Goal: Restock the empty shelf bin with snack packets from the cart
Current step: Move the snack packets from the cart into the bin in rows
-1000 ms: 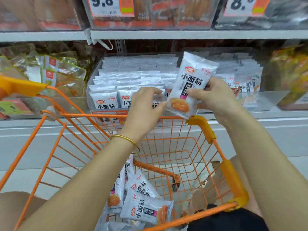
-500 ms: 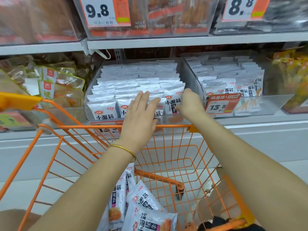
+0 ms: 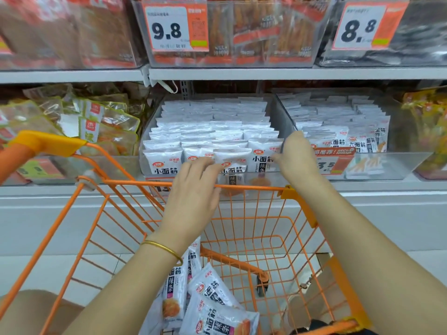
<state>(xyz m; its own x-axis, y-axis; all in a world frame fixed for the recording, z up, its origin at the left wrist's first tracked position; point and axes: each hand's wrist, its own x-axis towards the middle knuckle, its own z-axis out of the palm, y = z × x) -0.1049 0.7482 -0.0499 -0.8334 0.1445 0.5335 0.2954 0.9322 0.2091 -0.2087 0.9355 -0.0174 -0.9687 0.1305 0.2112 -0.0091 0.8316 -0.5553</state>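
Now the snack packet (image 3: 262, 160) that we were lifting over the cart a second ago is standing in the front row of the shelf bin (image 3: 150, 126), near its four o'clock corner, label facing us. That is telling us one more packet is delivered: the bin is looking packed row on row back to twelve o'clock, so we are judging the restock to be nearing its end. Our left hand (image 3: 196, 189) is lying spread, fingers relaxed, on the tops of the front packets at the bin's six o'clock, seemingly steadying them. Our right hand (image 3: 296, 158) is reaching in at two o'clock of the left, beside the clear divider (image 3: 284, 117). Its fingers are pointing away from us behind the back of the hand, so we cannot tell whether it is pinching the packet or resting free. At six o'clock of the bin the orange cart (image 3: 145, 183) is standing against the shelf. Spare packets (image 3: 212, 293) are lying in its bottom, partly hidden by our left forearm and cut by the lower edge, so we are not counting them. At three o'clock a neighbouring bin (image 3: 391, 165) is holding similar white packs, its price card (image 3: 336, 160) partly covered by our right wrist. Blur is smearing the upper shelf (image 3: 72, 76) at ten o'clock.
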